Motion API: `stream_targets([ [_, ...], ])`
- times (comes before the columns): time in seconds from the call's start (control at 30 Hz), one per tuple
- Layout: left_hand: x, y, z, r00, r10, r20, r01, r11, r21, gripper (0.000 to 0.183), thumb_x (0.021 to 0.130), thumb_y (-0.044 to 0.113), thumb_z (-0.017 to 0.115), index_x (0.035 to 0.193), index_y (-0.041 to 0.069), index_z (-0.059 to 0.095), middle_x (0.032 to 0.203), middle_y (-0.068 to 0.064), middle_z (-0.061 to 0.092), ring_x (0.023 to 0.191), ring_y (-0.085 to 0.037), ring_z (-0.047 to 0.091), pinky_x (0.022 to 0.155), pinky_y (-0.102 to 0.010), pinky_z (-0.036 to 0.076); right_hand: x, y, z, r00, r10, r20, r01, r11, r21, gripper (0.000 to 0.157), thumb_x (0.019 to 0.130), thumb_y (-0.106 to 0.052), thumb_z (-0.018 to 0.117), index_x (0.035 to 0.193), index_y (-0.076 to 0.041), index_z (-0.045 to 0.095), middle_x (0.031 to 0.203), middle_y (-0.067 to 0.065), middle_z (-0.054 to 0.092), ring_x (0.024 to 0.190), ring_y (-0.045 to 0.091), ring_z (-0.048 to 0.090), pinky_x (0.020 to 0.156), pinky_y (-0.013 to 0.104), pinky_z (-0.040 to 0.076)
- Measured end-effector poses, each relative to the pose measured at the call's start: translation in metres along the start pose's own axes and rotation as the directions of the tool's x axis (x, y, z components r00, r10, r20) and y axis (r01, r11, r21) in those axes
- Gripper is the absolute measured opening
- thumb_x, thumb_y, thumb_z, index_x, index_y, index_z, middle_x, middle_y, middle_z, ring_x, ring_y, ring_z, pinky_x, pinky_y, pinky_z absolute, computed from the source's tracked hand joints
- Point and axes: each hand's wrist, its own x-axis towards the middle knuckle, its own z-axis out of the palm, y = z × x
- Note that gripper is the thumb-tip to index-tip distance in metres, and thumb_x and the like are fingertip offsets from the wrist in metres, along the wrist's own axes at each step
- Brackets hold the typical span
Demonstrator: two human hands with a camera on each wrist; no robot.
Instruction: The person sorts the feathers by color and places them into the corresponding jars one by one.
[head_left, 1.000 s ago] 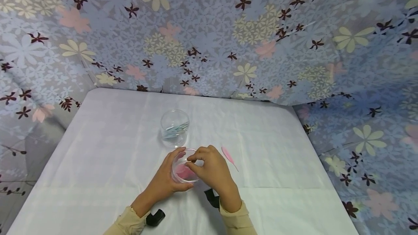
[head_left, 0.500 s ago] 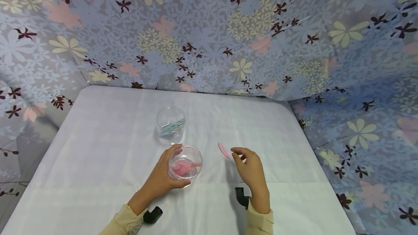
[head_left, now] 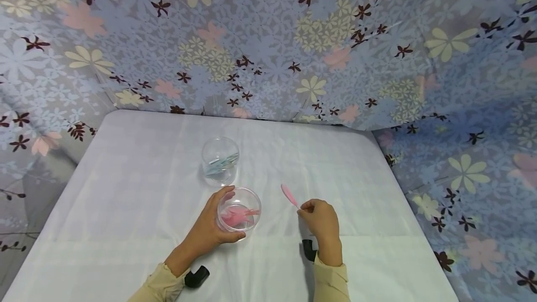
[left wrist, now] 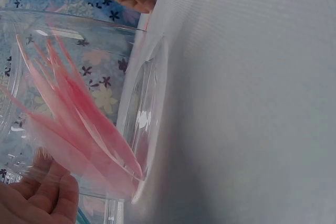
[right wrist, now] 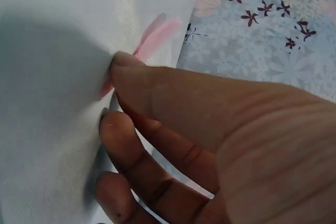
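Note:
My left hand [head_left: 208,225] grips a clear plastic cup [head_left: 254,193] from its left side, fingers and thumb spread round the wall. Several pink feathers [left wrist: 86,121] lean inside that cup, quills toward the mouth. To the right, a single pink feather [head_left: 288,195] lies slanted on the white cloth. The thumb and a finger of my right hand [head_left: 322,218] pinch this feather by its thin quill end, low at the cloth. In the right wrist view, a bit of pink [right wrist: 106,88] shows past the thumb tip; the other fingers are curled below.
Behind the held cup stands a second clear cup [head_left: 216,147] with several light blue-green feathers [head_left: 222,164] in it. White cloth [head_left: 356,176] covers the table. A flowered curtain [head_left: 268,45] hangs along the back and sides. Black wrist mounts [head_left: 197,276] stick out below the hands.
My right hand has left the cup's mouth, moved right, and come down to pinch the quill of the loose feather. The left hand keeps holding the cup. The view shifted slightly.

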Motion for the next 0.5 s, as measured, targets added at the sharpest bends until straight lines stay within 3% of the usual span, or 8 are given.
stream_targets([
  [0.27, 0.0, -0.0013, -0.0005, 1.0, -0.011, 0.013, 0.012, 1.0, -0.017, 0.111, 0.059, 0.034, 0.098, 0.151, 0.037, 0.035, 0.145, 0.003, 0.047, 0.132, -0.02, 0.049, 0.106, -0.053, 0.041, 0.0013, -0.0018, 0.0034, 1.0, -0.001, -0.016, 0.0, 1.0, -0.03, 0.013, 0.089, -0.019, 0.074, 0.079, -0.012, 0.074, 0.075, -0.001, 0.068, 0.067, 0.016, 0.058, 0.066, 0.036, 0.048],
  [0.5, 0.0003, -0.001, -0.0001, 1.0, -0.017, 0.012, 0.017, 0.999, -0.029, 0.112, 0.058, 0.028, 0.099, 0.15, 0.039, 0.035, 0.144, 0.003, 0.047, 0.131, -0.023, 0.049, 0.106, -0.054, 0.041, -0.0016, -0.0065, 0.0029, 0.997, -0.08, 0.016, 0.081, 0.994, -0.073, 0.015, 0.091, -0.011, 0.062, 0.079, -0.006, 0.068, 0.07, 0.002, 0.063, 0.06, 0.016, 0.052, 0.057, 0.031, 0.043],
])
